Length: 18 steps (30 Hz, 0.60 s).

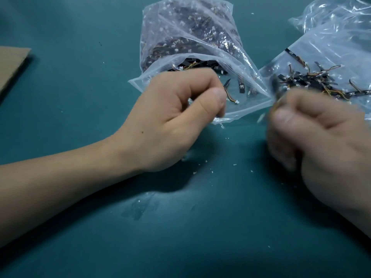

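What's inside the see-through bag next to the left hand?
The bag holds lots of little black strips with thin coloured wires and white plugs. The left hand covers part of its mouth, and the crinkly plastic blurs the ones deeper in.

Bare forearms — small mole on L grip [170, 121]; R grip [321, 141] blurry, prob. bare.

A teal table mat [84, 101] fills the view, faintly glossy under soft light; a flat cardboard sheet [12, 65] lies at its left edge; tiny white flecks [234, 164] dot the surface.
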### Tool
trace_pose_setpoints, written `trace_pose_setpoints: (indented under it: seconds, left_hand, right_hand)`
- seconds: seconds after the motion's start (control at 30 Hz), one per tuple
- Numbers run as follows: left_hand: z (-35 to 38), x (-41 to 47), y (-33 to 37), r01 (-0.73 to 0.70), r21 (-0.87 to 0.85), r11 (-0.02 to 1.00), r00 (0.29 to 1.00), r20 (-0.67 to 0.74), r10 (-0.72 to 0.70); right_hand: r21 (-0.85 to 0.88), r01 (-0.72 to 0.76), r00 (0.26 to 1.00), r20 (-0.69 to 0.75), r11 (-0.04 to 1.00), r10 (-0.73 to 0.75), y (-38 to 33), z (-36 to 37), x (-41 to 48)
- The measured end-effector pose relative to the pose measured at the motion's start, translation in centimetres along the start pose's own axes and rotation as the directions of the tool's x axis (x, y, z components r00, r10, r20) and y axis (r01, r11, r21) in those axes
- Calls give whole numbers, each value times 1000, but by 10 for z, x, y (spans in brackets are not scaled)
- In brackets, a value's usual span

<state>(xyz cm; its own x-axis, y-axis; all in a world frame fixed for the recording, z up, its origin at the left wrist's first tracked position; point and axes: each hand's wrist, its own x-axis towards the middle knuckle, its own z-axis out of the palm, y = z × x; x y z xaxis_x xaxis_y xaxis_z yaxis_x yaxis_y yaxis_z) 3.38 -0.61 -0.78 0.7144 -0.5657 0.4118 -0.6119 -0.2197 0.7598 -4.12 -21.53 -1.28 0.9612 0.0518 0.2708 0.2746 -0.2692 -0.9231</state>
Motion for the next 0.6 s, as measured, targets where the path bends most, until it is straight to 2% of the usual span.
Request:
trace_pose_setpoints:
  seconds: [0.07,0.13,0.23,0.3,0.33,0.47,0.6]
  left_hand:
    - [0,1,-1,-17,97,995,994,-104,27]
    - [2,1,-2,-16,196,980,995,-94,35]
    - [9,-2,-4,84,432,898,994,33,-109]
    - [12,-5,-5,72,619,782,985,81,-154]
    - [12,-5,-6,54,653,756,984,92,-150]
    - [11,-2,-5,35,613,789,988,95,-118]
    - [9,2,-9,42,475,879,997,39,-68]
  right_hand:
    - [141,-69,974,-203,988,97,2,-1,6]
    - [67,-108,965,-232,992,121,7,-2,8]
    - [-245,-5,999,-39,970,-5,7,0,1]
    - [-455,107,992,114,884,-61,6,3,-4]
    - [-517,141,986,153,845,-71,5,4,-5]
    - [-529,115,990,135,841,-50,4,3,-4]
    - [-426,14,1000,-12,905,-21,6,5,-4]
